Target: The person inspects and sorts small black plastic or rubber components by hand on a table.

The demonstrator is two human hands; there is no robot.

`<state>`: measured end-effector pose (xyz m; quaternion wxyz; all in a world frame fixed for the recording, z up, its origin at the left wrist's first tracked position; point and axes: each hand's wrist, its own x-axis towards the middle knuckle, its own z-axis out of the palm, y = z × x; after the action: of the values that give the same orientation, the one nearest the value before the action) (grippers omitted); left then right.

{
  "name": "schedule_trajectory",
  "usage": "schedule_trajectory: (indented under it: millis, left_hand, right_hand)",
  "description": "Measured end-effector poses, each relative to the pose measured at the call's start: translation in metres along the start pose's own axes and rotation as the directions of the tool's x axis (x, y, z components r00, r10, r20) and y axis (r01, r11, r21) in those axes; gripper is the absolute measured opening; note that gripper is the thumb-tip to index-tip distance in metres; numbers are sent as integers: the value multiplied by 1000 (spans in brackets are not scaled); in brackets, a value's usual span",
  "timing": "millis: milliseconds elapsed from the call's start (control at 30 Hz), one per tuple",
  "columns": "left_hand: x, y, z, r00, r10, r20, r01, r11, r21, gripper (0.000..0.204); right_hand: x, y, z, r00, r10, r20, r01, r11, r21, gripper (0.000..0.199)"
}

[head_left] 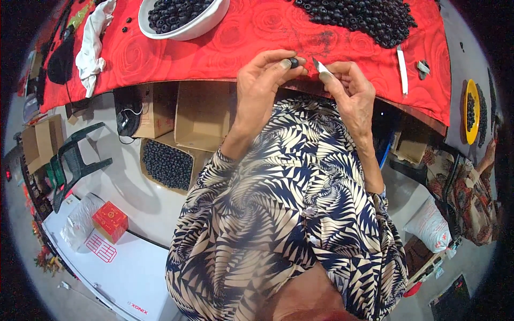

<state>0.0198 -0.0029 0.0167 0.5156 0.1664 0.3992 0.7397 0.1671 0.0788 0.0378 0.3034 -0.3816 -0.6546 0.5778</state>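
Note:
Above the near edge of the red table cloth [241, 43], my left hand [258, 88] pinches a small round black bead [294, 62] between thumb and fingertips. My right hand [350, 91] is closed around a small knife [319, 65] with a pale handle. Its short dark blade points up and left, a little apart from the bead. Beyond the hands, a white bowl [197, 33] contains many similar black beads. A large heap of black beads [369, 21] lies on the cloth at the far right, with dark crumbs scattered by it.
A white stick-like tool [402, 72] and a grey scrap [423, 68] lie right on the cloth. A crumpled white cloth [91, 53] is at left. Below stands a carton of black beads [167, 165]. At right, another person's arm [486, 158] shows near a yellow plate [471, 132].

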Motion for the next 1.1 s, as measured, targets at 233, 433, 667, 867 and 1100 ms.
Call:
schedule_trajectory:
  millis: [233, 433, 667, 867, 1100]
  left_hand:
    - [1, -3, -6, 999, -36, -4, 36, 998, -44, 22]
    - [0, -4, -4, 998, -47, 41, 50, 996, -78, 24]
    - [-1, -5, -3, 999, -42, 25, 44, 996, -77, 22]
    - [-7, -3, -2, 1000, -20, 13, 20, 1000, 16, 17]
    - [-7, -3, 1, 998, -18, -55, 21, 998, 67, 13]
  right_hand:
    - [0, 0, 0, 1000, -14, -4, 14, 999, -51, 16]
    - [0, 5, 0, 979, -202, -26, 193, 962, -196, 18]
    - [0, 2, -1, 949, -315, -2, 293, 884, -366, 19]
    - [-1, 2, 1, 944, -329, 4, 308, 879, -364, 19]
    - [-1, 4, 1, 948, -318, 1, 299, 890, -344, 18]
